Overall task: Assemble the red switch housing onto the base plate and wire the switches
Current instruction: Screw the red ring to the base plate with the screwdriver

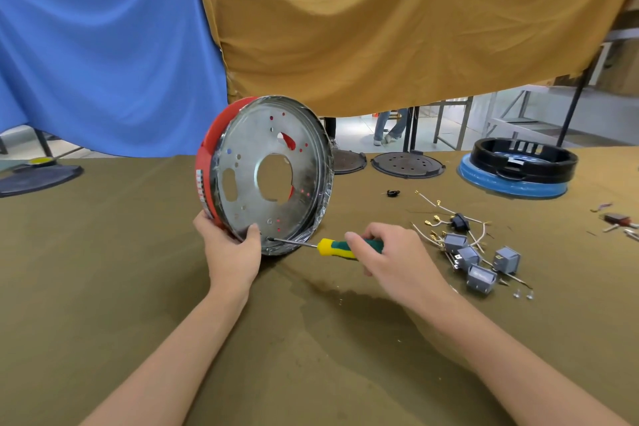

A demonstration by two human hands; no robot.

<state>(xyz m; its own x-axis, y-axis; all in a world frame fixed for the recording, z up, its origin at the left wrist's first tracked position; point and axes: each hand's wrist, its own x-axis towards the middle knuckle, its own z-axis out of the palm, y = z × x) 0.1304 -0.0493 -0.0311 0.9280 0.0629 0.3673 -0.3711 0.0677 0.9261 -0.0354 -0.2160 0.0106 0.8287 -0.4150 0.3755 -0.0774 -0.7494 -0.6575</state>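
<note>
Metal base plate [276, 162] gripped, screwdriver [332, 247] held level.

An olive-brown cloth-covered surface [138, 270] carries the parts of a switch assembly. The round metal base plate [273, 176], backed by the red switch housing [206, 162], stands on edge at centre. At 3 o'clock lie four grey switches [479, 261] among loose wires [446, 209] and two small screws [522, 294]. At 2 o'clock sits a black ring on a blue base [518, 168]; two dark discs [407, 164] rest at 1 o'clock.
</note>
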